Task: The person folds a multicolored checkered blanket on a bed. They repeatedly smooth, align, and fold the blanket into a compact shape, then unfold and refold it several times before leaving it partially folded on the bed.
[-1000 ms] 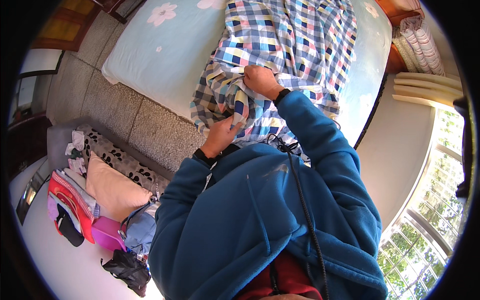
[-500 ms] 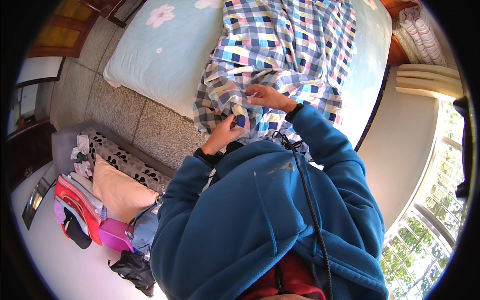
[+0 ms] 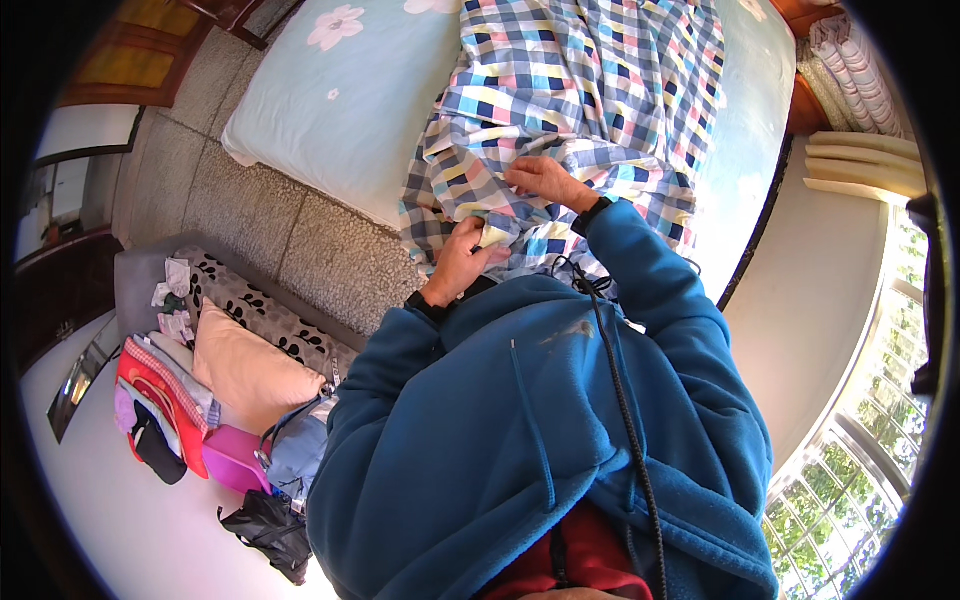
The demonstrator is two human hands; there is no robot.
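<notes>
At the bed's (image 3: 310, 125) near end, checked bedcover (image 3: 585, 85) looks light, soft, best pinched by edges; left hand (image 3: 460, 266) fingers grasping fold, right hand (image 3: 552, 184) grip unclear.

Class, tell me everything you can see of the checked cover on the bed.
The checked cover looks like thin fabric, with white, navy, grey-blue, pink and yellow squares. It lies over the pale blue sheet, fairly flat but creased farther away and bunched into folds near the person. The left hand grips a near fold; the right hand touches the bunched part. Its far end leaves the picture.
</notes>
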